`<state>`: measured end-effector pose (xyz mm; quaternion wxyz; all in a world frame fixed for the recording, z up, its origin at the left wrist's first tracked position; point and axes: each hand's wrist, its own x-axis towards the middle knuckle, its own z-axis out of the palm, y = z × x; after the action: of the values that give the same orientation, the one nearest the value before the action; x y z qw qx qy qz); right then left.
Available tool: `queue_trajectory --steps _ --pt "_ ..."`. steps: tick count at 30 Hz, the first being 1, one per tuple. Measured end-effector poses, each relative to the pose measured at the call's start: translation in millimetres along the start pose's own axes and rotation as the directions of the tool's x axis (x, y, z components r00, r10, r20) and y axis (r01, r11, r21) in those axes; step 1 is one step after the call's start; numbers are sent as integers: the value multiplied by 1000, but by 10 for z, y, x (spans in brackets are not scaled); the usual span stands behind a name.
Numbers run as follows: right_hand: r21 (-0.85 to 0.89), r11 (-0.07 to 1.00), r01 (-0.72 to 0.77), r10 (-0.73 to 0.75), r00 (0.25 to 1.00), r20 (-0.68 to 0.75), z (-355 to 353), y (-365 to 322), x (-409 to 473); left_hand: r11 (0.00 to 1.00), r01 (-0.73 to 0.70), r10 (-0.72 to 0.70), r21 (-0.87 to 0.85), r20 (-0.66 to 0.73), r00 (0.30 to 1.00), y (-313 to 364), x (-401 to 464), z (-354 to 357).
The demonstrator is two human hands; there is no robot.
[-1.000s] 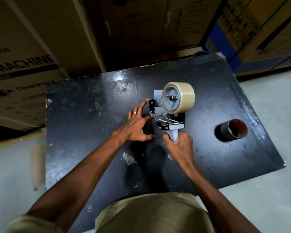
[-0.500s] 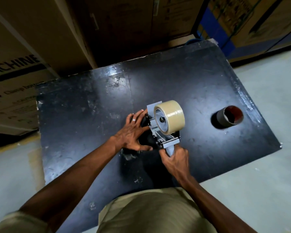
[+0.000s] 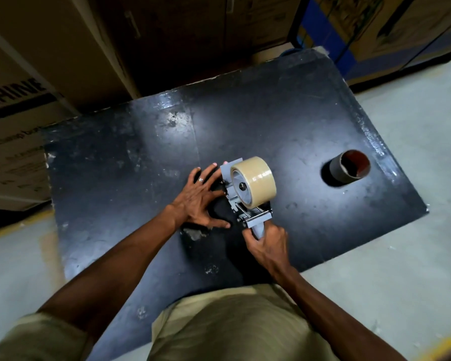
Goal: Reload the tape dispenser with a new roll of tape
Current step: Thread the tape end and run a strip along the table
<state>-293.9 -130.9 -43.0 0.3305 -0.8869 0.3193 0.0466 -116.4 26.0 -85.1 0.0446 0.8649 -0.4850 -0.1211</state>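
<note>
Since the earlier frames, dispenser and both hands sit nearer the desk's front edge, and the left hand has closed in from beside the frame to lie against it. Head view: tape dispenser [image 3: 241, 201], grey, stands on the black desk [image 3: 120, 162] a little right of centre, handle pointing toward the person. New roll of tape [image 3: 257, 179], pale tan, is mounted on the dispenser's hub, hub face turned toward the camera. Right hand [image 3: 270, 243] grips the handle, fingers curled round it, so this grip is closed on the dispenser. Left hand [image 3: 199, 199] lies with fingers spread and mostly straight, palm down, fingertips touching the left side of the dispenser's frame and thumb stretched toward its base; this grip is open, pressing rather than clasping. A ring shows on one left finger. Empty cardboard core [image 3: 349, 168] lies on its side on the desk, well apart to the right of the dispenser, near the right edge, its reddish-brown inside facing the camera. Cardboard boxes [image 3: 24, 105] stand behind and to the left of the desk. Pale concrete floor [image 3: 401, 256] surrounds the desk. Scuffs and a whitish patch mark the desk between the forearms.
</note>
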Motion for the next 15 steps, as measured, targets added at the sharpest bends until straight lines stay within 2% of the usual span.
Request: queue_trajectory --steps 9,15 --pt "-20 1000 -10 11 999 48 -18 38 -46 1000 -6 8 20 -100 995 0 0 -3" --pt "-110 994 13 0 993 119 -75 87 -87 999 18 -14 52 -65 998 20 -10 7"
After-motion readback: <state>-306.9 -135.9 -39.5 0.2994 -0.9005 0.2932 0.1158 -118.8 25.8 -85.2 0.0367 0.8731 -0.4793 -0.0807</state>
